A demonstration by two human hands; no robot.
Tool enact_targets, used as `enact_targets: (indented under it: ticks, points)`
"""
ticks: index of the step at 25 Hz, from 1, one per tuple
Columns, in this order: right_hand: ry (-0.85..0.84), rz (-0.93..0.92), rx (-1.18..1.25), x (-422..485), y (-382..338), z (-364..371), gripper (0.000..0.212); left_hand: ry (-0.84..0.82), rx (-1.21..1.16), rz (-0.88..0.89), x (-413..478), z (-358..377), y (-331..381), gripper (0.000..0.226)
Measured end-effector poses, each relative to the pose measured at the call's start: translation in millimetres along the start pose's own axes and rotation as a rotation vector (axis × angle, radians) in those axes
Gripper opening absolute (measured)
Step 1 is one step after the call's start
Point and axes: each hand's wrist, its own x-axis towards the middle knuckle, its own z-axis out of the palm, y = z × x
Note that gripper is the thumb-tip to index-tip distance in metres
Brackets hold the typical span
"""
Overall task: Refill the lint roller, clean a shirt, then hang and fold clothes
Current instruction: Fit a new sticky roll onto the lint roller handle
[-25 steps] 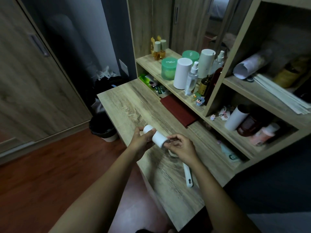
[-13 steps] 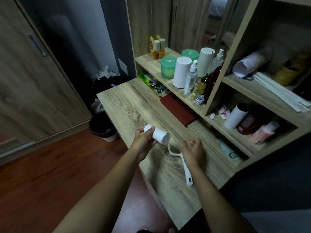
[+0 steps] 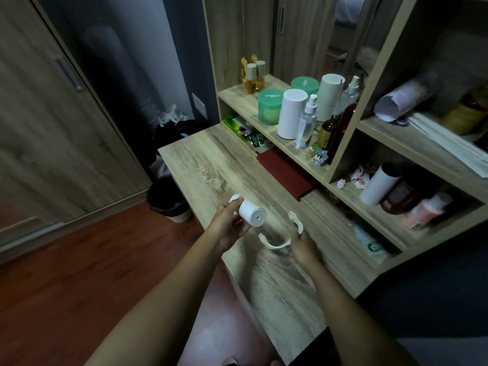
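My left hand [image 3: 228, 227] holds a white lint roll [image 3: 249, 212] above the wooden desk [image 3: 211, 170], its flat end with a small centre hole turned toward me. My right hand [image 3: 302, 248] grips the white lint roller handle [image 3: 277, 244], lifted off the desk; its curved neck sticks out left of the fist and its other end [image 3: 295, 219] rises above the fingers. Roll and handle are apart, a short gap between them. The handle is motion-blurred.
A dark red cloth [image 3: 286, 171] lies at the desk's back edge. Shelves [image 3: 264, 122] on the right carry bottles, green jars [image 3: 269, 105] and white cylinders [image 3: 290, 113]. A black bin [image 3: 169, 202] stands on the red-brown floor left of the desk, beside wardrobe doors.
The roll came off the handle. My right hand let go of the roll's end, took the handle from the desk and lifted it; my left hand kept the roll.
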Motion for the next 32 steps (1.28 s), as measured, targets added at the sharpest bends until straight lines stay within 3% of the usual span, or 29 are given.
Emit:
enact_targets:
  ticks: [5,18,32]
  points:
    - [0.031,-0.231,-0.027,-35,-23,-22,0.029,0.048,0.049,-0.124,3,-5,-18,0.045]
    - [0.08,-0.328,-0.227,-52,-44,-39,0.025,-0.057,-0.096,-0.141,-5,14,-27,0.035]
    - [0.159,-0.402,-0.36,-68,-53,-35,0.034,-0.282,0.156,0.015,-21,18,-25,0.029]
